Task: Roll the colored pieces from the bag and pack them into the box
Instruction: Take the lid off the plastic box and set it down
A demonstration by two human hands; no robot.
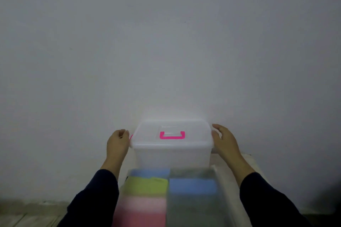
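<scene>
Against a bare grey wall, 1 clear box (172, 148) is standing lidded, its pink handle (172, 135) lying flat on top, long axis running left to right. 2 hands are flanking its short ends: the left hand (118, 143) curling at the lid's left edge, the right hand (224, 140) hovering open, just beside the right edge. Nearer the camera, 1 bag (219, 206) is showing about 6 blurred folded pieces (147, 185): blue, green, pink, dark.

Head-worn view, facing forward, slightly down, near wall (166, 42)
</scene>
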